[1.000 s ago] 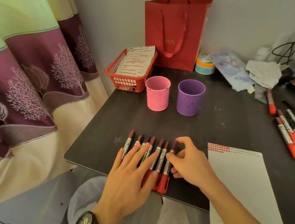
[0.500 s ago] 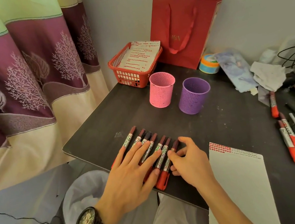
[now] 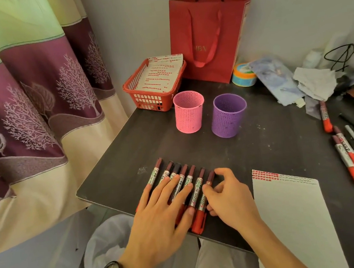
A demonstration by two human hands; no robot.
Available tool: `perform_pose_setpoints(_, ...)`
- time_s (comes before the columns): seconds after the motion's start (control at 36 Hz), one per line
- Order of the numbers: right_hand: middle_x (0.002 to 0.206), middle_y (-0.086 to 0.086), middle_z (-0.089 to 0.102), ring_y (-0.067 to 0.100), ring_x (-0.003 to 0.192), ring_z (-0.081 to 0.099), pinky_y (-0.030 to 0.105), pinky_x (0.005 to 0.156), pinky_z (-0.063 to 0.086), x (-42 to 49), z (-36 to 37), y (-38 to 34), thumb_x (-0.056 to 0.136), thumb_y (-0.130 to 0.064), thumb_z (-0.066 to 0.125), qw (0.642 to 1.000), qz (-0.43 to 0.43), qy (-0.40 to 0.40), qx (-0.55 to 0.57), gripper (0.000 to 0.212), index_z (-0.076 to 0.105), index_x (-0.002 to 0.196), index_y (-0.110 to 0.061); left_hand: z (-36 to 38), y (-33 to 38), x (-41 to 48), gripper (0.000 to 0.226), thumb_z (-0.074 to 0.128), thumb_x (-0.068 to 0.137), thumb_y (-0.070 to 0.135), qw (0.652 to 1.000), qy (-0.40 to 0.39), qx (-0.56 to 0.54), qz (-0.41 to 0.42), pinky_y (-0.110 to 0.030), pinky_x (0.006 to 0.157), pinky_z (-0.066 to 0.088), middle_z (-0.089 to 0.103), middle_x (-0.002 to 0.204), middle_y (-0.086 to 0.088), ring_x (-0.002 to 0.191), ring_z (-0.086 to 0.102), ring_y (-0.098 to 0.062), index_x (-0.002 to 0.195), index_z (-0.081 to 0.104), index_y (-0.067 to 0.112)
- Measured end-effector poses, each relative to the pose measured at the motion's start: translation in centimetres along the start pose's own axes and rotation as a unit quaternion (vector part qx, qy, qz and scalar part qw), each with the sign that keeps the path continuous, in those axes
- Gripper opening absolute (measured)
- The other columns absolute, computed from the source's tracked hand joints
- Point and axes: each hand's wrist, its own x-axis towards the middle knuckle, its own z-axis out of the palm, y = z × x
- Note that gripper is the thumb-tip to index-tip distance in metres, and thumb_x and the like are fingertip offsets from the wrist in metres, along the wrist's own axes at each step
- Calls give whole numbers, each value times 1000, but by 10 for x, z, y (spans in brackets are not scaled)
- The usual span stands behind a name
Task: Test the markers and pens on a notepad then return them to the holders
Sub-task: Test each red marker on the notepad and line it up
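Markers (image 3: 190, 176), seven red ones with dark caps, lie side by side in a row at about 7 o'clock on the dark table (image 3: 273, 144), close to its near edge. The left hand (image 3: 159, 216) lies flat across the row, fingers straight and spread, pressing the barrels down. The right hand (image 3: 229, 201) is curled at the row's 3 o'clock end, thumb and forefinger pinching the rightmost marker (image 3: 210, 177) just below its cap.

Over the last second little has shifted: the row and the left hand have kept their places, while the right forefinger has reached further over the end marker's cap. That looks like the start of lifting one marker out for testing, with the rest held steady.

The notepad (image 3: 293, 219) lies at 3 o'clock from the row, red marks along its top edge. The pink holder (image 3: 189, 112) and purple holder (image 3: 229, 116) stand at 12 o'clock, apparently holding nothing. More pens (image 3: 352, 156) lie loose at the table's 3 o'clock edge.
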Motion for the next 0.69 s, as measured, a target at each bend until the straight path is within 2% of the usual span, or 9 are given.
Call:
perform_pose_setpoints(0.17, 75, -9, 71, 8, 69, 71, 36, 75, 62, 0, 2, 2, 94, -41, 63, 1000, -1, -2, -15, 48, 43, 136, -32, -3, 2, 0, 52, 24, 102, 59, 1000, -6, -3, -4, -39, 122, 4, 28, 159, 15, 149, 17, -7, 151, 30, 44)
perform_pose_setpoints(0.28, 77, -10, 70, 7, 70, 71, 34, 74, 63, 1, 4, 2, 93, -43, 65, 1000, 3, -4, -16, 52, 42, 138, -33, -4, 2, 0, 51, 27, 102, 58, 1000, -11, -1, -1, -39, 122, 5, 28, 159, 16, 149, 18, -7, 150, 32, 43)
perform_pose_setpoints(0.36, 76, -10, 70, 6, 68, 71, 33, 72, 63, 1, 4, 1, 93, -43, 65, 1000, 2, -2, -16, 52, 42, 138, -33, -3, 0, 1, 52, 24, 102, 59, 1000, -16, 1, 1, -38, 122, 3, 22, 160, 18, 150, 12, -5, 151, 28, 44)
perform_pose_setpoints(0.47, 73, -9, 71, 6, 66, 71, 34, 73, 63, 0, 2, 0, 92, -46, 64, 1000, 3, -2, -3, 51, 42, 137, -33, -7, 0, 1, 50, 27, 102, 57, 1000, -21, -5, 0, -38, 122, 7, 28, 159, 15, 149, 16, -6, 150, 32, 44)
perform_pose_setpoints(0.58, 67, -14, 71, 3, 59, 70, 33, 71, 62, -4, -2, -2, 93, -47, 62, 1000, -1, -9, 25, 49, 43, 136, -33, -14, 1, 3, 52, 18, 101, 60, 1000, -17, -11, -8, -37, 123, 4, 22, 161, 17, 150, 9, -4, 150, 31, 47)
perform_pose_setpoints(0.69, 71, -17, 70, 5, 59, 71, 31, 68, 62, -15, -21, -1, 94, -42, 64, 997, -17, -12, 81, 43, 45, 133, -35, -27, 6, 10, 58, 8, 98, 62, 1000, -22, -2, -9, -35, 122, 0, 21, 161, 17, 150, 7, -4, 150, 30, 47)
